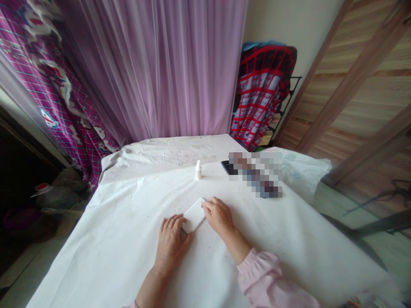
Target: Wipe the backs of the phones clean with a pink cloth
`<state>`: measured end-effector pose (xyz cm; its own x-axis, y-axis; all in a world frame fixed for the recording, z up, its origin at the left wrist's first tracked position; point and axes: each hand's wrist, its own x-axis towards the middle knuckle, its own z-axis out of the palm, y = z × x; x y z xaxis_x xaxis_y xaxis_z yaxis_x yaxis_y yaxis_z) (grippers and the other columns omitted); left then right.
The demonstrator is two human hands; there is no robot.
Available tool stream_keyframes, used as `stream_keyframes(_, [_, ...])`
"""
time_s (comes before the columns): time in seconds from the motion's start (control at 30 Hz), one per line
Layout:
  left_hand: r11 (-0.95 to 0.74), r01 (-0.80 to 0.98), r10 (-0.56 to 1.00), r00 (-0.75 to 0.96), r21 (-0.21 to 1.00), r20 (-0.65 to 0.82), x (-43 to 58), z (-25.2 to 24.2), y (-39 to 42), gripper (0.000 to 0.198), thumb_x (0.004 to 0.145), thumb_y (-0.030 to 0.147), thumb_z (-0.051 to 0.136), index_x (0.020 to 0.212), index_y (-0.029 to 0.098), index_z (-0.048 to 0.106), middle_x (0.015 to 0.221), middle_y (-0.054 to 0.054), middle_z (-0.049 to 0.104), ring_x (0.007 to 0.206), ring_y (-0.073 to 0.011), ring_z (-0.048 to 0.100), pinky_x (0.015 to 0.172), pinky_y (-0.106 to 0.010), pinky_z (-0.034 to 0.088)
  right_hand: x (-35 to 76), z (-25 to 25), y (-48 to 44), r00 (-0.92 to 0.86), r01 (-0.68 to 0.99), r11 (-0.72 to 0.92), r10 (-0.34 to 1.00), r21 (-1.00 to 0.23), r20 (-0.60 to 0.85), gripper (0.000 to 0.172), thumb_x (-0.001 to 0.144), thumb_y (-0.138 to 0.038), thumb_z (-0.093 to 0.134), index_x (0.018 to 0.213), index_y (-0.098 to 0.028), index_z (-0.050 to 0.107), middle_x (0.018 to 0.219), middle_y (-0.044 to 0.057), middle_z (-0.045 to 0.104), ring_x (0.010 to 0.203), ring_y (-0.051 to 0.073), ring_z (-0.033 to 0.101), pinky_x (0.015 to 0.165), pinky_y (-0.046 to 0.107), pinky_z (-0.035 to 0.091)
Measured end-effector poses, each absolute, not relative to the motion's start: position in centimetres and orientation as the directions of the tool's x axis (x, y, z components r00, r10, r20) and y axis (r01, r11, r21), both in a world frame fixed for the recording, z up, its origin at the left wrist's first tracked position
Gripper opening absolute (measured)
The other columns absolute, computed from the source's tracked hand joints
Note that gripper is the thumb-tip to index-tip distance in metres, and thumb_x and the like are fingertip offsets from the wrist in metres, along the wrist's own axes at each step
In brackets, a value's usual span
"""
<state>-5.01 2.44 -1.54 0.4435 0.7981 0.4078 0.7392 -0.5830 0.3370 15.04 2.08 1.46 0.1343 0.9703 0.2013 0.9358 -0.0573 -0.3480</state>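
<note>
2 hands [171,239] [220,216], wht tbl [105,244], curtain [176,68] bhd

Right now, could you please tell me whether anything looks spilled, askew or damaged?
The white cloth is creased and blotched greyish near its far edge, unlike its plainer near part; stain or damp, I cannot tell. The small bottle stands upright. A pixelated patch at right cannot be judged.

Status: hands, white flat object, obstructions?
Left hand gripping near end of white flat object. Right hand on far corner. Object low over table. Small bottle beyond, not touching.
</note>
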Motion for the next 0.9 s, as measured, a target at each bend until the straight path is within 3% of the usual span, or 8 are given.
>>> stream_keyframes(0.27, [-0.566,0.757,0.808,0.434,0.325,0.397,-5.0,-1.6,2.5,0.029,0.077,0.032,0.064,0.105,0.022,0.058,0.117,-0.010,0.066,0.112,-0.0304,0.058,0.102,-0.056,0.035,15.2,2.0,1.7,0.175,0.933,-0.099,0.964,-0.345,0.198,0.024,0.093,-0.025,0.049,0.099,-0.026,0.072,0.096,0.005,0.067,0.091,0.016,0.059,0.081,0.023,0.040])
stream_keyframes(0.6, [-0.573,0.755,0.803,0.438,0.319,0.405,-5.1,-1.8,2.5,0.030,0.079,0.033,0.063,0.107,0.023,0.058,0.118,-0.010,0.066,0.112,-0.0302,0.058,0.103,-0.055,0.034,14.0,1.7,0.1,0.028,0.930,0.061,0.971,-0.362,0.236,0.021,0.089,-0.021,0.052,0.090,-0.027,0.072,0.092,0.002,0.068,0.088,0.015,0.060,0.080,0.022,0.039])
stream_keyframes(0.9, [-0.551,0.763,0.823,0.428,0.339,0.374,-5.0,-1.4,2.5,0.031,0.076,0.031,0.065,0.105,0.023,0.058,0.117,-0.010,0.066,0.111,-0.0310,0.058,0.102,-0.058,0.034,15.8,2.0,0.6,0.178,0.936,-0.110,0.967,-0.335,0.181,0.022,0.092,-0.025,0.050,0.095,-0.027,0.071,0.094,0.003,0.067,0.086,0.014,0.061,0.075,0.023,0.040])
